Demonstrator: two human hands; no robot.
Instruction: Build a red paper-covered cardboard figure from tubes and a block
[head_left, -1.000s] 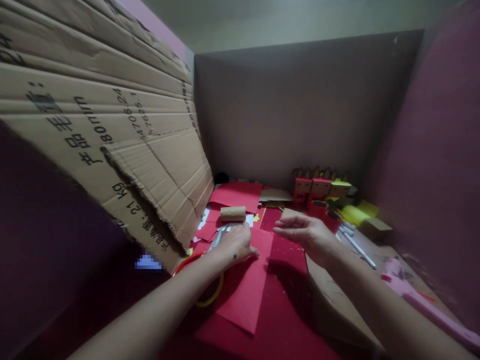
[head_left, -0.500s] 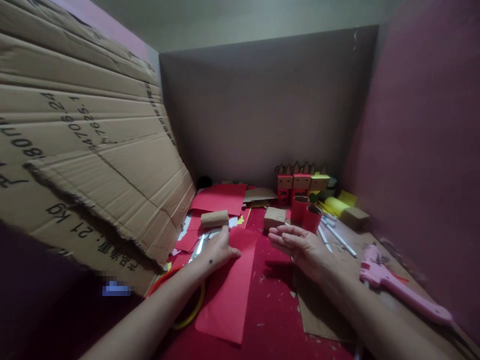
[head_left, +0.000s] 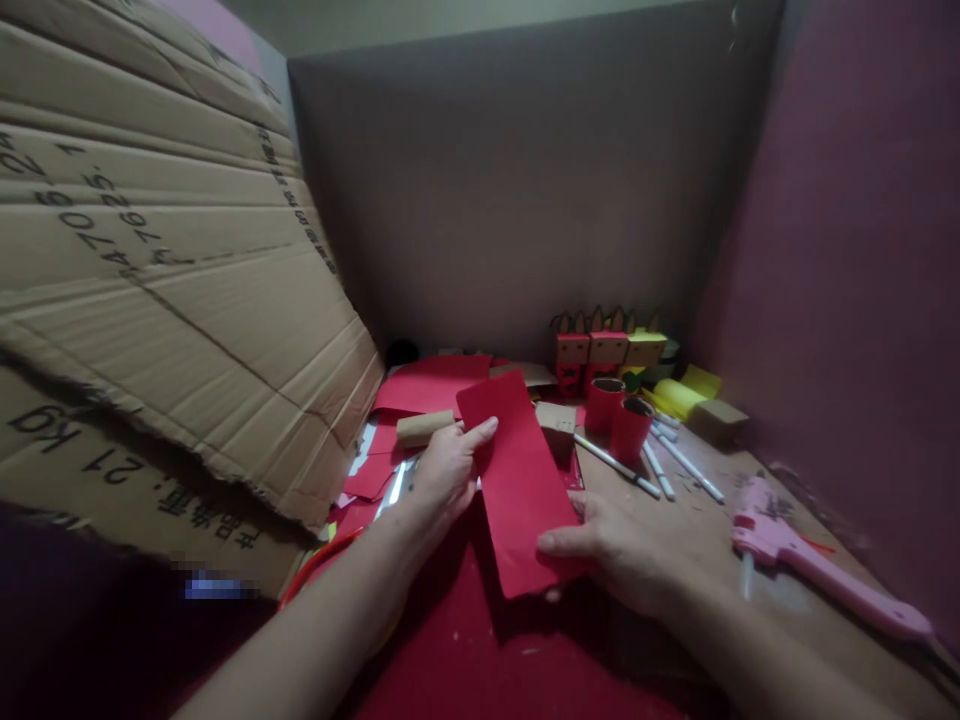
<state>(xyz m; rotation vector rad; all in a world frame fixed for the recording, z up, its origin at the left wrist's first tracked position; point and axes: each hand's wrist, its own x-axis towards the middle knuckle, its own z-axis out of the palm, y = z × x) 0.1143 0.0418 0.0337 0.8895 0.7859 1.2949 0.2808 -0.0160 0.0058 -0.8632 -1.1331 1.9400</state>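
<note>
- One red sheet (head_left: 517, 480) is up in the air over the red table (head_left: 457, 680), tilted, its far end leaning left; both hands have it pinched.
- The left hand (head_left: 444, 468) grips the upper left edge, thumb flat on the face; I can't see most of its fingers, which go behind.
- The right hand (head_left: 622, 555) clasps the lower right corner, thumb on top; its other fingers are largely hidden underneath.
- Both forearms reach in from the bottom, angled towards each other, cut off by the edge of view.
- Just past the left hand lies one brown tube (head_left: 421, 429), its right end by the knuckles.
- The scissors (head_left: 319, 562) are mostly lost under the left forearm; a red bit of handle shows.
- Beyond the sheet sits one small box (head_left: 556, 425), partly covered by it.
- Two red cups (head_left: 631, 430) stand to its right, with at least three white pens (head_left: 691, 464) near them.
- Behind those, three figures (head_left: 607, 348) stand in a row, their lower parts blocked.
- Far right, one pink glue gun (head_left: 817, 572) lies flat.
- On the left leans a big cardboard (head_left: 187, 300), its print cut off.
</note>
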